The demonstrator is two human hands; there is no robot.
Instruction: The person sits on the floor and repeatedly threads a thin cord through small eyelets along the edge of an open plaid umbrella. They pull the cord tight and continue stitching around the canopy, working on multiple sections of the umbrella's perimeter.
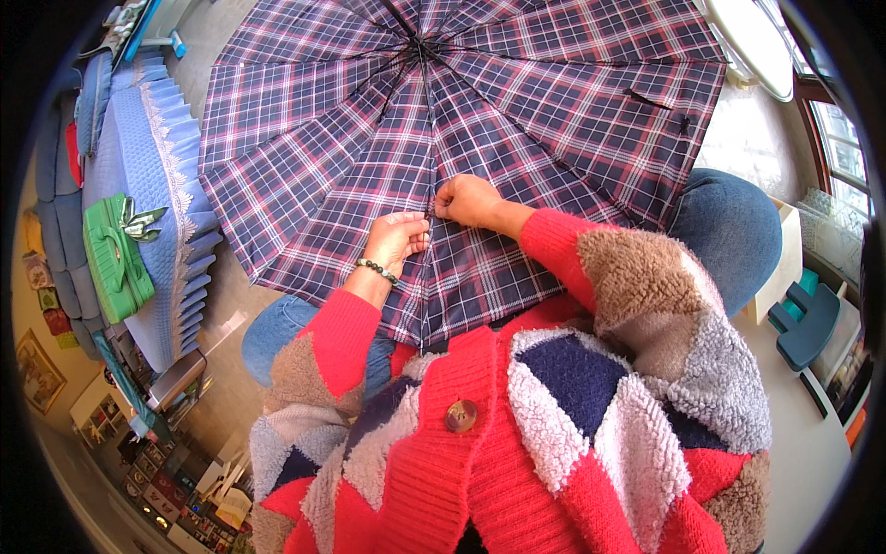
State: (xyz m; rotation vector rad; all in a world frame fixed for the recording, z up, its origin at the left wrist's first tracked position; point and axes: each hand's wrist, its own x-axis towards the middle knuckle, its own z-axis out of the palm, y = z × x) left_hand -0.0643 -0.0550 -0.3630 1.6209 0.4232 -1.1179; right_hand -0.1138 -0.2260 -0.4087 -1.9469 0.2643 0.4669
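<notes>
Lost to your view
Your umbrella (305, 198) and its shaft (399, 18) leave the picture's top; its near edge covers part of your legs (734, 231). What your left hand (392, 242) and right hand (469, 200) touch is too small to tell.

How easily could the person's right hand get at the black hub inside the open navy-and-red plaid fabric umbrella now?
Probably yes: the right hand is beside a thin black rib leading to the hub, the umbrella shows its inside to the person, and nothing seems to block the way.
</notes>
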